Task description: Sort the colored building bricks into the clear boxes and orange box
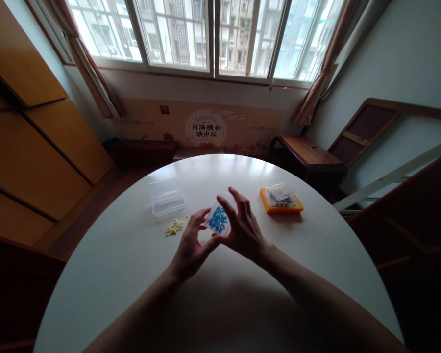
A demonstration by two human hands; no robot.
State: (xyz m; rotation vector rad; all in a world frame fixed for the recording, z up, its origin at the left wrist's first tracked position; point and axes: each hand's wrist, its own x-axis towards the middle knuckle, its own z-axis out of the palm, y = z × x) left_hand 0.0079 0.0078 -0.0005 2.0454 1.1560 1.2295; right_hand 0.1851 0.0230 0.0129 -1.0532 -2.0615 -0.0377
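Both my hands hold a small clear plastic box filled with blue pieces, lifted just above the round white table. My left hand grips its near left corner with thumb and fingers. My right hand wraps round its right side, fingers curled over the top edge. To the left lies a little heap of yellow pieces on the table. Beyond it stands an open empty clear box.
An orange tray with a clear box of mixed pieces sits at the right back of the table. Behind the table are a low wooden bench, a window wall, and wooden cabinets at the left.
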